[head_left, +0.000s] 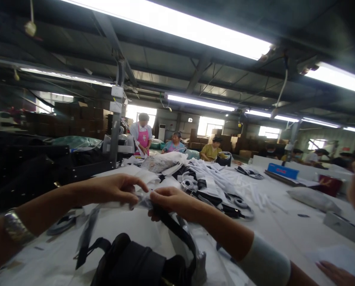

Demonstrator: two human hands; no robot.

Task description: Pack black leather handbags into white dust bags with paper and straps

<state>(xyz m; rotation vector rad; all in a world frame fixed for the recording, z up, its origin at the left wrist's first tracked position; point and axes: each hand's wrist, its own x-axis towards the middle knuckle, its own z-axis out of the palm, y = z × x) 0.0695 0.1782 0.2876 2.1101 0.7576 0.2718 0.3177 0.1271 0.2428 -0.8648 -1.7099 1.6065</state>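
Observation:
My right hand (171, 201) pinches the end of a black strap (177, 228), thumb and index finger together. The strap curves down to a black bag (132, 262) lying on the table. Facing it, my left hand (118, 190) has its index finger stretched out and apart from the thumb, with its lower fingers slightly blurred. A bit of clear plastic film (144, 200) shows between both hands; whether the left fingers touch it, I cannot tell. White paper sheets (120, 226) lie beneath my hands.
Beyond my hands is a pile of black straps (216, 198) and white paper strips (213, 172). A blue box (282, 171) stands farther right. Close on my right, another person's hand (335, 273) rests by white paper. Dark bags (25, 171) are heaped at left.

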